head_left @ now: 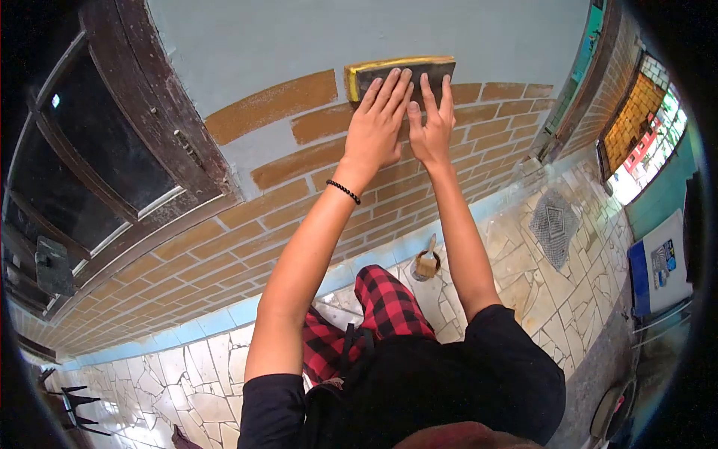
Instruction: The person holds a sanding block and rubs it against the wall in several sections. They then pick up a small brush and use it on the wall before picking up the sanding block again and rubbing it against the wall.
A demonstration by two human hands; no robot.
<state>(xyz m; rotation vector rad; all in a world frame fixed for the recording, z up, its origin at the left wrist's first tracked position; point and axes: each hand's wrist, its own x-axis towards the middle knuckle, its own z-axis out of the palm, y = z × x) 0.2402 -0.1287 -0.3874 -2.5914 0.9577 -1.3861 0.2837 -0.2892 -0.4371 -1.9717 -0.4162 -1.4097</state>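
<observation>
A dark rectangular block with a yellow, foam-like edge [364,81] lies flat against the wall at the top end of the painted brick pattern [299,161]. My left hand [380,123] presses on the block's left half, fingers stretched out and flat. Its wrist carries a black beaded bracelet. On the right half, the fingertips of my right hand [432,127] push on the block, fingers straight and apart. Neither hand is wrapped round it. The block hides the wall surface behind it.
A paint pot [419,271] with a brush [428,262] across it stands on the stone-patterned floor by the wall. Left is a dark wooden window frame [168,112]. A grey mat [554,228] lies to the right, near a doorway. Bare grey wall [359,26] rises above the block.
</observation>
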